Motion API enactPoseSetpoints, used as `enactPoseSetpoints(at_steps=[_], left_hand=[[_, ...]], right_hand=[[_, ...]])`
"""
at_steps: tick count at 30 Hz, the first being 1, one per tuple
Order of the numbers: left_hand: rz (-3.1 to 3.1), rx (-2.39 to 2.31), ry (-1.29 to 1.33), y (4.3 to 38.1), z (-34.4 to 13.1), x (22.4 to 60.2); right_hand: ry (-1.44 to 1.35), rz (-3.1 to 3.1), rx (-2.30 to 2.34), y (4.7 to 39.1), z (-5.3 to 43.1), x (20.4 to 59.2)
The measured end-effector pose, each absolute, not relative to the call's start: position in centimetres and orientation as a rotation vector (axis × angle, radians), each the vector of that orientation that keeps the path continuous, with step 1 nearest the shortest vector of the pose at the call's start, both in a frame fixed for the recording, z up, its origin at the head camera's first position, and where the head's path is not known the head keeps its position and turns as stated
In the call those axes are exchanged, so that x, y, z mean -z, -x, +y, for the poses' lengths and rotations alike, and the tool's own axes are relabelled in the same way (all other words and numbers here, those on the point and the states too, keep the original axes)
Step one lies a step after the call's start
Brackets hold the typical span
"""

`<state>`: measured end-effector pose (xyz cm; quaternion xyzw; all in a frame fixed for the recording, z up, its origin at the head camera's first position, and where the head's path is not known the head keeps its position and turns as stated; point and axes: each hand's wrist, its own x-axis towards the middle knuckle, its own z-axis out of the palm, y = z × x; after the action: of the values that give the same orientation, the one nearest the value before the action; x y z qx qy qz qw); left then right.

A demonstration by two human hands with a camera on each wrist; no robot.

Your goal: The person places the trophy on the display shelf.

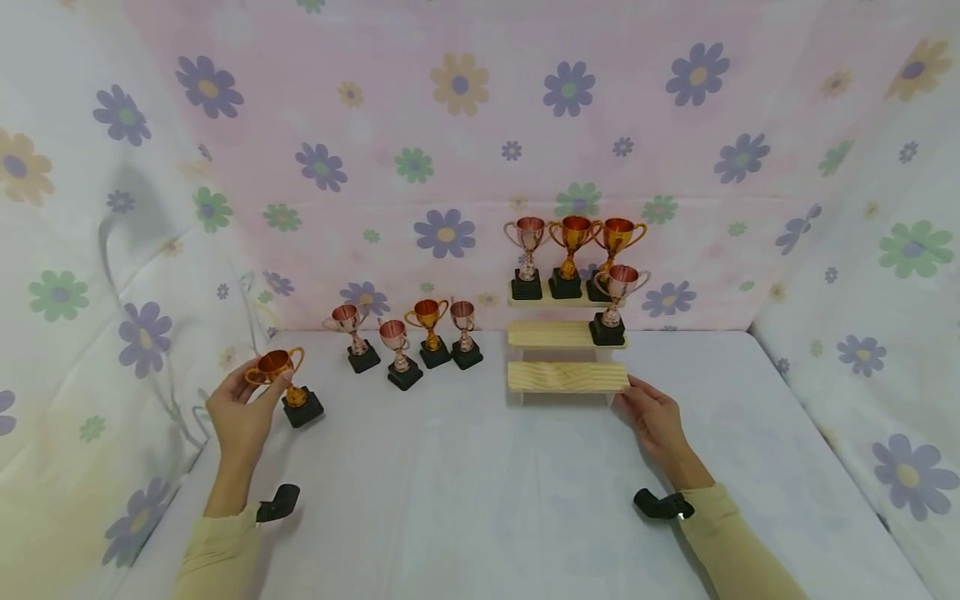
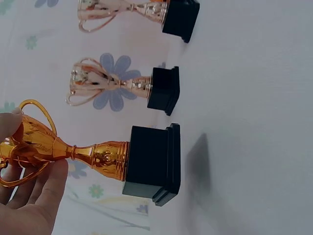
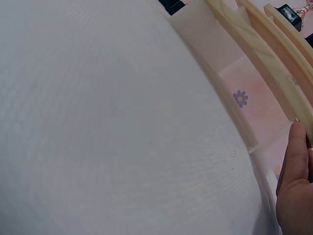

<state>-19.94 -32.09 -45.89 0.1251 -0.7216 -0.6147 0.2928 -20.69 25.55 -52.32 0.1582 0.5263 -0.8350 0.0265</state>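
At the left, my left hand (image 1: 243, 412) holds a gold trophy cup (image 1: 296, 398) by its bowl, thumb on one side and fingers on the other. The trophy's black base (image 2: 152, 159) casts a shadow on the table beside it in the left wrist view. My right hand (image 1: 660, 418) grips the right end of the lowest step of a wooden tiered display stand (image 1: 567, 377). In the right wrist view, the thumb (image 3: 296, 152) lies against that step's end; the other fingers are mostly hidden.
Left of the stand, a gold trophy (image 1: 429, 321) stands among rose-gold trophies (image 1: 395, 342). The top tier bears a rose-gold trophy (image 1: 528, 246) and two gold ones (image 1: 574, 242). Another rose-gold trophy (image 1: 617, 300) stands at the middle tier's right end. Flowered cloth (image 1: 390, 83) surrounds the white table (image 1: 450, 483).
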Motion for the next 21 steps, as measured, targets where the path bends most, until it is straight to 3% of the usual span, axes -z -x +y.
enactPoseSetpoints(at_steps=[10, 21], left_hand=[[-1.936, 1.737, -0.194, 18.1, -30.3, 45.4], [-2.111, 1.665, 0.079, 17.6, -25.1, 44.6]], right_hand=[[-0.513, 1.601, 2.571, 20.7, 25.5, 52.2], [-0.512, 1.599, 2.575, 20.6, 25.4, 52.1]])
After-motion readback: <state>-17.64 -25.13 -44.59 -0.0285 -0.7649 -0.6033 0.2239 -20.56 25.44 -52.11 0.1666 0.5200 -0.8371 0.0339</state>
